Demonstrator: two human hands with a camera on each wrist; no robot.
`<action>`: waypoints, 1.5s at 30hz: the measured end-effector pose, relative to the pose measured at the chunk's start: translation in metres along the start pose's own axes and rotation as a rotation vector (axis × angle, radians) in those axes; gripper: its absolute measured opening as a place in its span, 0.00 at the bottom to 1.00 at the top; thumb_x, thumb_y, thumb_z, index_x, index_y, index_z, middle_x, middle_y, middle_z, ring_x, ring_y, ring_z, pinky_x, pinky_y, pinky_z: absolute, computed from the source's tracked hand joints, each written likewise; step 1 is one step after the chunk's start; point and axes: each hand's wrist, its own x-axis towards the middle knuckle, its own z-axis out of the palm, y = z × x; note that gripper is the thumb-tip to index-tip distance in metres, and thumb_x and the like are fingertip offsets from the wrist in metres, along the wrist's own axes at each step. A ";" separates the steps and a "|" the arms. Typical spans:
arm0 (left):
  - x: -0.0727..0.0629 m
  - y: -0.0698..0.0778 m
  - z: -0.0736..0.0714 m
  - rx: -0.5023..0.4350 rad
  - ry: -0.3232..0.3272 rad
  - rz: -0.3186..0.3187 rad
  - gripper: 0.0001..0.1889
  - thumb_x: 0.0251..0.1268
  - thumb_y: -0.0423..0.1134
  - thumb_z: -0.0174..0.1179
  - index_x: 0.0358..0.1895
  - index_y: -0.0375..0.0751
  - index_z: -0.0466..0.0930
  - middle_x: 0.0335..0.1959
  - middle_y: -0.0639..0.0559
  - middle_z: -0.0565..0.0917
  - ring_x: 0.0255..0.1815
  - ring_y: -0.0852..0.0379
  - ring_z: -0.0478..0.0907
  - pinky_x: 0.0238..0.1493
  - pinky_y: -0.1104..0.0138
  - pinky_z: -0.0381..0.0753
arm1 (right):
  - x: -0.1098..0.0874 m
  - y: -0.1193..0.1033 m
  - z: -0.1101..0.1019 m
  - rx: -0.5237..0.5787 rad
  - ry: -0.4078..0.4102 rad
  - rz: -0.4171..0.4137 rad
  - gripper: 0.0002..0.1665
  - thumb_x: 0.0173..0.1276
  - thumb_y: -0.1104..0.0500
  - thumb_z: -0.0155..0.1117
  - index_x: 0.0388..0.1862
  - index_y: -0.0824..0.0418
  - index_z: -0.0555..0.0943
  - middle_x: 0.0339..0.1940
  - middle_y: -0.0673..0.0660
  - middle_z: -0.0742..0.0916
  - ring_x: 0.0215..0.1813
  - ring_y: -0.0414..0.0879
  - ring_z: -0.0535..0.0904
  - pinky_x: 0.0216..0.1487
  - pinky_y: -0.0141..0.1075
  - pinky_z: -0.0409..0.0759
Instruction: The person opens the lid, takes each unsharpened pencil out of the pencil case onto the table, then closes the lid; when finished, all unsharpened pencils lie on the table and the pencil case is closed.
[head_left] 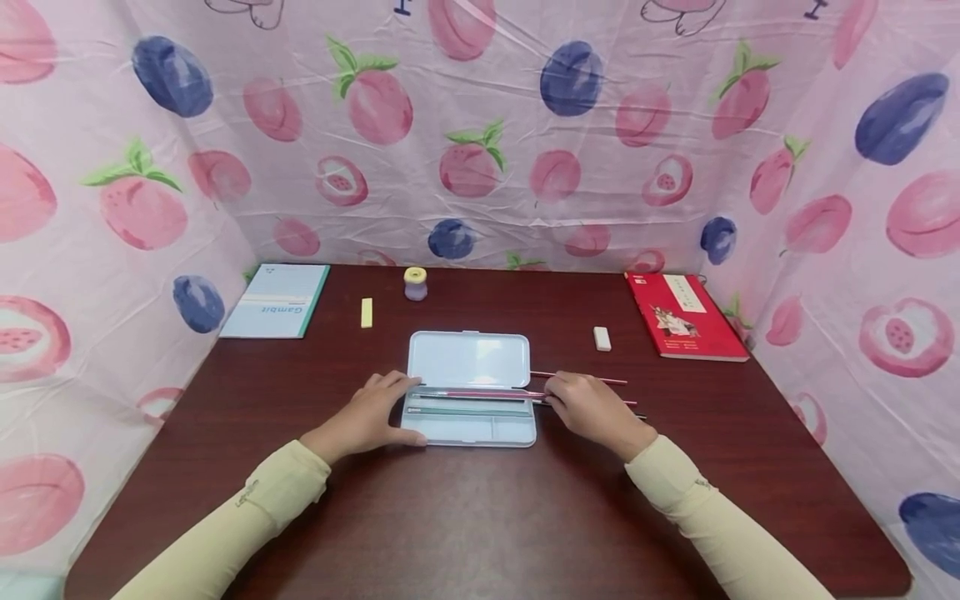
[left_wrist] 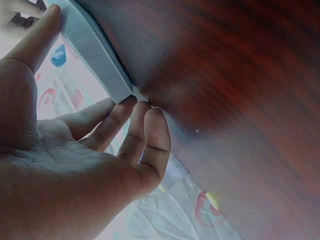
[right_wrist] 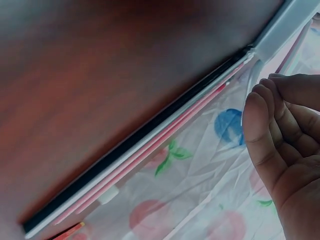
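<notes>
On the table point(head_left: 465, 521), the case point(head_left: 450, 429) is being steadied by the left hand point(head_left: 366, 421), thumb and fingers wide across it, while lengthwise along it a pencil point(head_left: 487, 395), best kept parallel, is being pinched by the right hand point(head_left: 592, 406).

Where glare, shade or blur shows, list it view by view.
Head: glare on the pencil case's open lid; left wrist: left hand in shade, tabletop blurred with a pale sheen; right wrist: tabletop soft, right hand dim.
</notes>
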 end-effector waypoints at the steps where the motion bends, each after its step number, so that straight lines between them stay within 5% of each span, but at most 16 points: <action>1: 0.000 0.000 0.000 0.000 -0.002 -0.001 0.52 0.54 0.61 0.80 0.80 0.42 0.69 0.71 0.43 0.77 0.71 0.40 0.69 0.71 0.39 0.72 | -0.003 0.002 0.000 -0.002 0.003 0.000 0.09 0.65 0.63 0.79 0.43 0.60 0.89 0.36 0.54 0.90 0.36 0.45 0.86 0.47 0.42 0.91; 45: 0.000 0.002 0.001 -0.007 -0.002 -0.011 0.52 0.54 0.61 0.81 0.80 0.42 0.69 0.71 0.43 0.77 0.70 0.41 0.69 0.71 0.40 0.73 | -0.077 0.066 -0.023 0.023 -0.033 0.106 0.12 0.61 0.66 0.82 0.42 0.59 0.89 0.35 0.51 0.90 0.37 0.43 0.86 0.46 0.46 0.90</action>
